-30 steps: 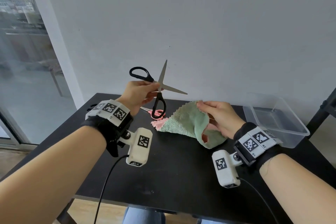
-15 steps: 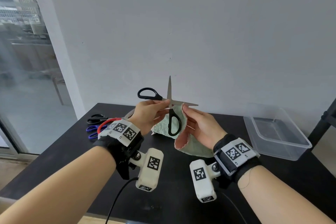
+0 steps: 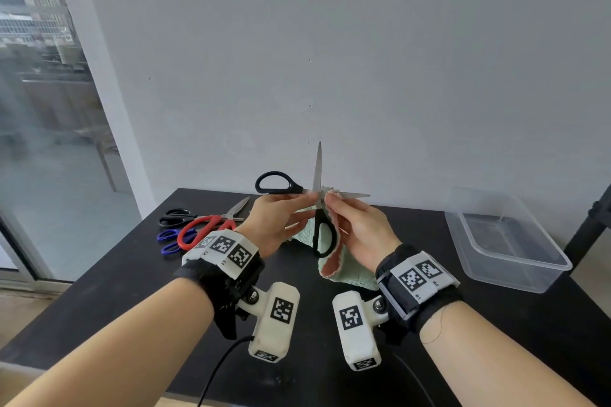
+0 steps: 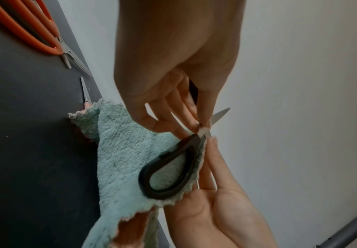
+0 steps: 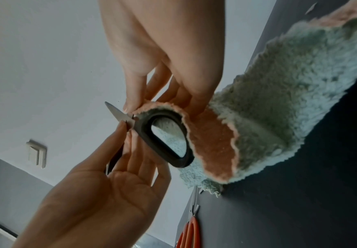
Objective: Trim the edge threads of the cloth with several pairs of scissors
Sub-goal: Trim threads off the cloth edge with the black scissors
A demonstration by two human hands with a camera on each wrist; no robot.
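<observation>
My left hand [image 3: 307, 200] pinches a pair of black-handled scissors [image 3: 318, 168] near the pivot. The blades are spread wide, one pointing up and one to the right, and one handle loop [image 4: 145, 176] hangs down. My right hand [image 3: 330, 201] pinches the edge of a green cloth [image 3: 350, 277] with a pink underside and holds it in the crotch of the blades. The cloth's lower part lies on the black table [image 3: 132, 291]. The right wrist view shows the pink edge [image 5: 213, 142] curling round the loop [image 5: 150, 139].
Several other scissors lie at the table's back left: a black pair [image 3: 175, 216], a red pair [image 3: 198, 230] and a blue pair [image 3: 168, 239]. An empty clear plastic container [image 3: 506, 241] stands at the right. A dark stand [image 3: 591, 225] rises beyond it.
My right hand has lifted the cloth's edge off the table and brought it to the open blades. Both hands now meet, higher and nearer the middle.
</observation>
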